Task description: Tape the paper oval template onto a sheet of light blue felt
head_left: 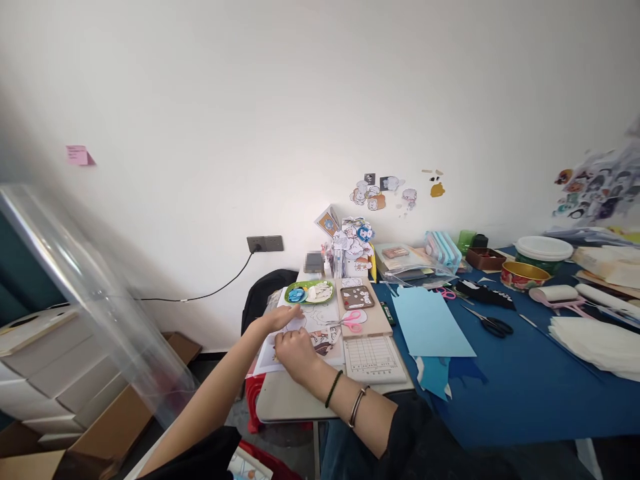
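Note:
My left hand (280,319) is over the printed sheets, just in front of a green tray (330,299). Its fingers are pressed together; whatever they grip is too small to make out. Close beside it, my right hand (297,353) rests low over the paper with curled fingers, and its fingertips hide anything held there. Blue cut pieces (297,295) and white cut pieces (319,291) lie in the tray. Under the hands are white sheets with line drawings (313,315) and a coloured picture (325,340). Pink-handled scissors (353,321) lie to the right.
A gridded pad (375,360) and a beige board (377,320) adjoin the sheets. On the blue table (520,393) are light blue paper (433,323), black scissors (493,325) and a gold bowl (525,275). A clear plastic roll (95,293) leans left.

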